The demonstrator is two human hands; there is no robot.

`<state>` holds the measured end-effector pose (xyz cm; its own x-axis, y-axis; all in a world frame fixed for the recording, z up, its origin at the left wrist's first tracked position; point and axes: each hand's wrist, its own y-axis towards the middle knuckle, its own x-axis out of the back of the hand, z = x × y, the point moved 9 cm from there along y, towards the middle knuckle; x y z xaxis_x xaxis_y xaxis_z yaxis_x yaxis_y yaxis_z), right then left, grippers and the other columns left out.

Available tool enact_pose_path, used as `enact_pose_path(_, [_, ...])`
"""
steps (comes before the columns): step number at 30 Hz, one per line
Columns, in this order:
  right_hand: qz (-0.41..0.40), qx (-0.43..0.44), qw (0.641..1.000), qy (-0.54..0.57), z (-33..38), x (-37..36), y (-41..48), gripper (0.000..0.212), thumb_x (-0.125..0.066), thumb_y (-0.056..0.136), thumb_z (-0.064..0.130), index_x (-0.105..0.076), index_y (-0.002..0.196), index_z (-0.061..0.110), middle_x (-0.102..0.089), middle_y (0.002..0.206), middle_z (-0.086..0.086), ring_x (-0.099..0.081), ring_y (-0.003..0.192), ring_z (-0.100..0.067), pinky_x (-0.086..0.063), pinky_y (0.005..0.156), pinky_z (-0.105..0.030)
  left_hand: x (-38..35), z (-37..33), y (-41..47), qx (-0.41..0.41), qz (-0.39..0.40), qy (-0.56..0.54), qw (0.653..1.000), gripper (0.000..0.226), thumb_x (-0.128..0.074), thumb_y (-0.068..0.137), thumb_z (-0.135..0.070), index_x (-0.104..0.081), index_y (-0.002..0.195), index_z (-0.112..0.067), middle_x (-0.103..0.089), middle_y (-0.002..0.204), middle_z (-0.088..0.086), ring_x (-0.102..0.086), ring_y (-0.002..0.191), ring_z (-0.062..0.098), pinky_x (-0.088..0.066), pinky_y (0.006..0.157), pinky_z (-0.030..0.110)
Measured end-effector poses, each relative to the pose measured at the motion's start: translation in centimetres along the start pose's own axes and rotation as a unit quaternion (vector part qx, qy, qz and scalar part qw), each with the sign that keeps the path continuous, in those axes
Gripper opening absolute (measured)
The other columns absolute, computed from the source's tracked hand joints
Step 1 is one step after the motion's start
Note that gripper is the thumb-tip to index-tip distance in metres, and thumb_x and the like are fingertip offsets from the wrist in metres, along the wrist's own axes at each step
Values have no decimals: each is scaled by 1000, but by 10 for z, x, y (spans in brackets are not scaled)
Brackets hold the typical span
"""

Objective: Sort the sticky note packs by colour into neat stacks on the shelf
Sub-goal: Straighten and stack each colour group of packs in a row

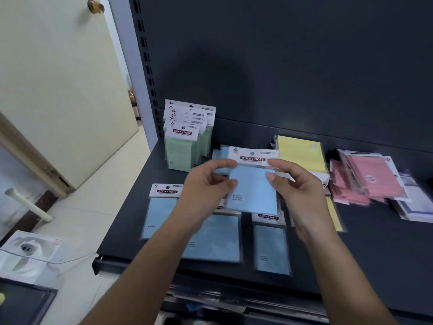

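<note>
Since the green packs (185, 146) stand upright in a tidy row at the back left of the shelf (131, 226), we judge that colour sorted. Nearer us, three flat blue packs (161, 214) lie apart on the shelf, probably waiting to be gathered. Our left hand (206, 186) pinches the left edge of the raised blue pack (254, 191) and our right hand (300, 188) pinches its right edge below the header card, keeping it level for laying down. Behind it a blue stack (223, 153) seems begun, mostly hidden. Rightward lie yellow packs (302, 153), a loose pink heap (367, 179) and pale packs (414, 205), not yet tidied.
</note>
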<state>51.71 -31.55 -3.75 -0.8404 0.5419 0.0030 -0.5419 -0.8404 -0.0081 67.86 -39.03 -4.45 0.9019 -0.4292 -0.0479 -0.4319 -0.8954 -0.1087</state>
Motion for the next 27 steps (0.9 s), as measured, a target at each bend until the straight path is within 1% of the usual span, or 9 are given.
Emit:
enact_pose_path(2, [10, 4, 1000, -5, 1, -10, 2, 23, -63, 85, 5, -70, 92, 26, -64, 85, 5, -49, 77, -17, -44, 69, -27, 10, -2, 2, -6, -10, 2, 1000, 32, -63, 83, 3, -66, 94, -27, -57, 72, 12, -57, 68, 19, -50, 65, 27])
enact_pose_path(6, [36, -14, 999, -20, -7, -21, -4, 22, -61, 85, 0, -67, 92, 21, -62, 88, -5, -52, 77, -17, -49, 68, -26, 21, 4, -3, -4, -14, 29, 999, 31, -64, 82, 3, -67, 93, -26, -60, 71, 10, -58, 63, 13, -50, 58, 16])
enact_pose_path(10, [85, -34, 992, -82, -28, -33, -21, 24, -64, 83, 0, -67, 87, 24, -64, 79, -8, -55, 68, -11, -50, 64, -26, 38, 27, -18, 11, -32, 109, 993, 25, -67, 82, -5, -66, 88, -29, -60, 68, 1, -55, 54, 4, -46, 52, 14])
enact_pose_path(14, [99, 1, 974, -201, -41, -45, -29, 20, -67, 83, 9, -65, 90, 28, -54, 71, 7, -48, 60, 2, -41, 61, -8, 51, 32, -28, -22, -82, 206, 975, 19, -71, 79, -15, -62, 83, -31, -55, 64, -11, -52, 55, -1, -40, 52, 7])
enact_pose_path(17, [101, 89, 922, -363, -35, -53, -34, 18, -65, 84, 17, -63, 100, 26, -49, 90, 15, -40, 85, 1, -30, 74, -1, 46, 27, -28, -75, -74, 369, 924, 15, -72, 78, -21, -61, 85, -27, -55, 84, -18, -50, 84, 1, -35, 71, 11])
enact_pose_path(19, [95, 108, 904, -403, -34, -50, -37, 22, -65, 84, 21, -62, 105, 25, -44, 102, 14, -34, 95, -1, -26, 79, -1, 43, 29, -26, -92, -67, 433, 894, 17, -73, 77, -21, -65, 92, -19, -57, 103, -7, -45, 104, 14, -29, 87, 17])
enact_pose_path(23, [33, 111, 885, -451, -24, -14, -43, 25, -63, 86, 22, -62, 110, 24, -46, 105, 14, -33, 99, 0, -24, 76, -7, 33, 17, -34, -142, -94, 425, 889, 23, -75, 73, -10, -67, 94, -13, -56, 115, 3, -48, 110, 22, -32, 94, 28])
enact_pose_path(26, [2, 51, 854, -518, -30, 22, -52, 34, -60, 87, 31, -58, 119, 19, -51, 105, 5, -40, 99, -10, -32, 78, -21, -14, 8, -46, -214, 0, 437, 874, 18, -64, 78, -23, -68, 94, -15, -62, 108, 0, -52, 111, 24, -38, 97, 38])
enact_pose_path(27, [9, 20, 841, -541, -36, 29, -55, 35, -58, 87, 35, -57, 119, 19, -51, 104, 3, -44, 100, -15, -37, 79, -26, -33, 12, -51, -220, 37, 478, 850, 23, -59, 80, -32, -68, 95, -18, -62, 110, -3, -49, 118, 22, -34, 102, 39])
